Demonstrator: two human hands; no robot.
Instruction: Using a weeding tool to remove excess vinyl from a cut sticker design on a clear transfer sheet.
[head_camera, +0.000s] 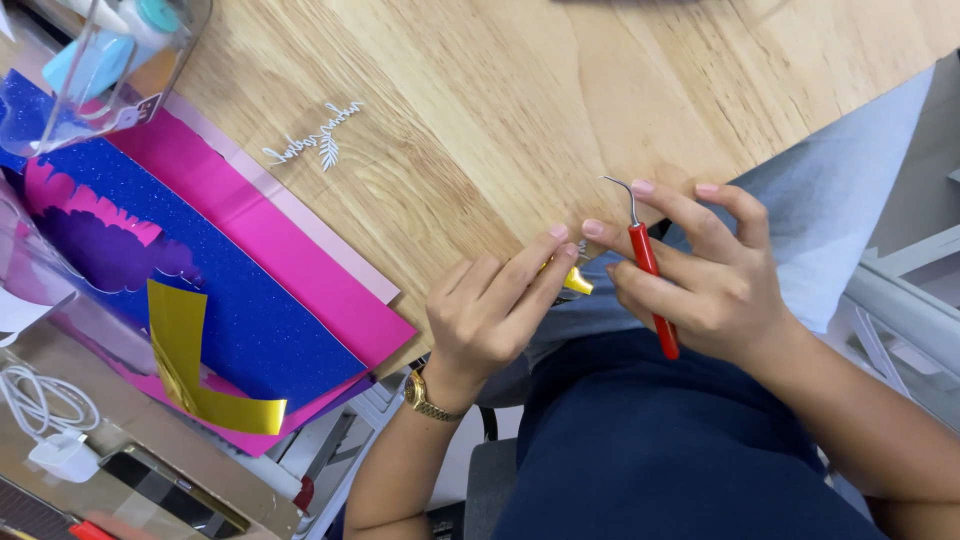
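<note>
My left hand (495, 310) pinches a small gold foil piece (576, 281) at the wooden table's near edge, fingers closed on it. A gold watch sits on that wrist. My right hand (705, 275) grips a red-handled hook tool (650, 265); its bent metal tip points up over the table, just right of the gold piece. Both hands hover over my lap, close together, fingertips almost touching.
Pink and blue glitter sheets (250, 300) lie at the left with a curled gold foil strip (185, 360) on them. A white cut-out script piece (315, 140) rests on the wooden table (500, 90). A clear container (90, 70) stands top left; a white charger (55, 450) bottom left.
</note>
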